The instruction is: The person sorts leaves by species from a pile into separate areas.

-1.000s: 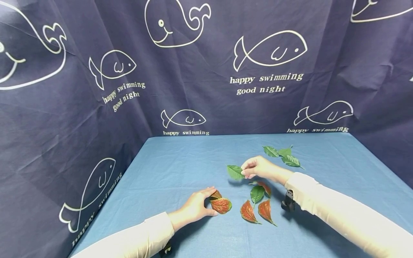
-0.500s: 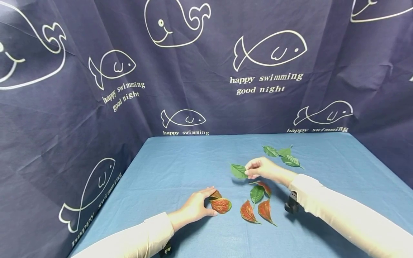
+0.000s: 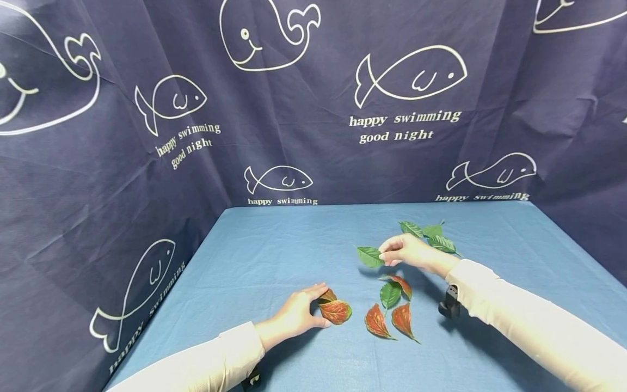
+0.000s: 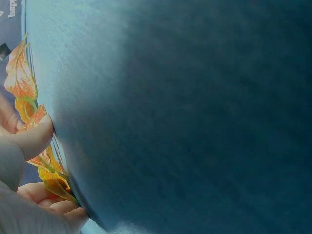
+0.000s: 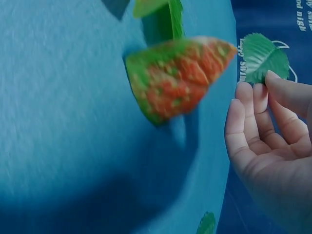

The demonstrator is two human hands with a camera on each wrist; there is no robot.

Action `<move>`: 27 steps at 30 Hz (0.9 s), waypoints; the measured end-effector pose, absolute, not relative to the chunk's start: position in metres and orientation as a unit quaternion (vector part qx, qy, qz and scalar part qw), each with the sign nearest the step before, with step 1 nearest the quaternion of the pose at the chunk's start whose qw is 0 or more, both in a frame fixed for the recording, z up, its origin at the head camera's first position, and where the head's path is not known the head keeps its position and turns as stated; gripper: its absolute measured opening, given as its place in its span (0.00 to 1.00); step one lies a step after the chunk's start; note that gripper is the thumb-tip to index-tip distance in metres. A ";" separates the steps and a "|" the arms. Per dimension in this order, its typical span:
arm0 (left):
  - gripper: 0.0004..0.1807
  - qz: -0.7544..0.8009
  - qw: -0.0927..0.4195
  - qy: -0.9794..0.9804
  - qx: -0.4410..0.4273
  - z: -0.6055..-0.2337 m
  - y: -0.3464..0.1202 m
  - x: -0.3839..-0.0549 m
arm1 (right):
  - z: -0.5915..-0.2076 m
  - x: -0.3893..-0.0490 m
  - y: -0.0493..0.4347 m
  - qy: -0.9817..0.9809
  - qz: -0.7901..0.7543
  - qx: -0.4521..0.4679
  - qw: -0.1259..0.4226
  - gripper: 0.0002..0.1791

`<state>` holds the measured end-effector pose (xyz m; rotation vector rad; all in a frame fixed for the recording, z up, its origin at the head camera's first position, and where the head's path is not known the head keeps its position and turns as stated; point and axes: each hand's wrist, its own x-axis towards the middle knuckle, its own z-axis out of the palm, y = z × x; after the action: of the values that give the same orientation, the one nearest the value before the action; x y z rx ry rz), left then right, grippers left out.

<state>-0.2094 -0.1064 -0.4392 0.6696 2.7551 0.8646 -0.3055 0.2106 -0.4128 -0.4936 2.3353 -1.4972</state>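
My right hand (image 3: 406, 250) pinches a green leaf (image 3: 369, 256) between thumb and fingertips, above the blue cloth. In the right wrist view the pinched leaf's toothed edge shows beyond the fingertips. On the cloth at left rests my left hand (image 3: 294, 313), its thumb and fingers spread at the edges of a red-orange leaf (image 3: 336, 312) and a browner leaf (image 3: 328, 295) that overlap. Between the hands lie a red leaf (image 3: 376, 322), a second red leaf (image 3: 403, 320), a green leaf (image 3: 390, 294) and another red leaf (image 3: 403, 285) partly behind it.
Several green leaves (image 3: 441, 243) lie farther back on the right, partly hidden by my right hand. Blue cloth (image 3: 274, 245) covers the table. Dark blue curtains (image 3: 313, 109) printed with white fish and whales stand behind and at the sides.
My right hand has moved to the right and slightly back with the green leaf, nearer the far green leaves. My left hand and the lying leaves have stayed in place.
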 end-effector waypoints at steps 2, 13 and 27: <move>0.42 0.291 0.087 0.926 0.224 -0.439 -0.107 -0.210 | -0.410 -0.307 0.214 0.822 -0.517 -0.173 0.162 0.16; 0.42 0.288 0.089 0.927 0.224 -0.440 -0.108 -0.210 | -0.401 -0.320 0.238 0.844 -0.483 -0.168 0.164 0.16; 0.42 0.286 0.087 0.927 0.226 -0.438 -0.107 -0.209 | -0.385 -0.336 0.257 0.861 -0.452 -0.169 0.159 0.17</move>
<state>-0.2091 -0.1074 -0.4383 0.6731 2.7614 0.8523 -0.3357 0.2568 -0.3853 -0.4824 2.4620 -1.2927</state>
